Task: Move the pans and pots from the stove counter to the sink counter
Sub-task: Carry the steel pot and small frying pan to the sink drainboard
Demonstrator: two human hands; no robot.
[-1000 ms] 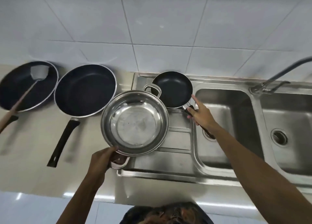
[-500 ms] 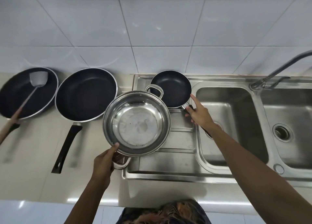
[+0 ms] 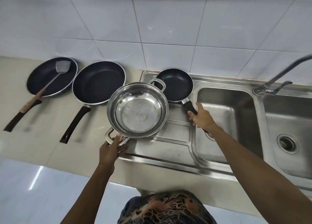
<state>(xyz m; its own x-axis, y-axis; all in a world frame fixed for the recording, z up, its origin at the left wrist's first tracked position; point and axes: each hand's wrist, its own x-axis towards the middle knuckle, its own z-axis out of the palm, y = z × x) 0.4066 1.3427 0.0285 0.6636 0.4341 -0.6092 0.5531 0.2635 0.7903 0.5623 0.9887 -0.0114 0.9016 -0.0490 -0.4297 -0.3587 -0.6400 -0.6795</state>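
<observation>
A shiny steel pot [image 3: 137, 110] with two loop handles sits at the left end of the steel drainboard [image 3: 168, 146]. My left hand [image 3: 110, 149] is closed around its near handle. Behind it a small black frying pan [image 3: 175, 84] rests on the drainboard, handle pointing toward the sink. My right hand [image 3: 202, 118] grips that handle's end. On the beige counter [image 3: 33, 147] to the left stand a large black frying pan [image 3: 99, 81] and another black pan [image 3: 52, 76] holding a metal spatula [image 3: 50, 83] with a wooden handle.
A double steel sink [image 3: 224, 112] lies to the right, with a second basin [image 3: 290, 130] and a curved tap [image 3: 276, 80] at its back. White tiled wall runs behind the counter. Patterned clothing shows at the bottom edge.
My right hand has slid down the small pan's handle toward its end. The steel pot and my left hand stay about where they were; the camera has pulled back.
</observation>
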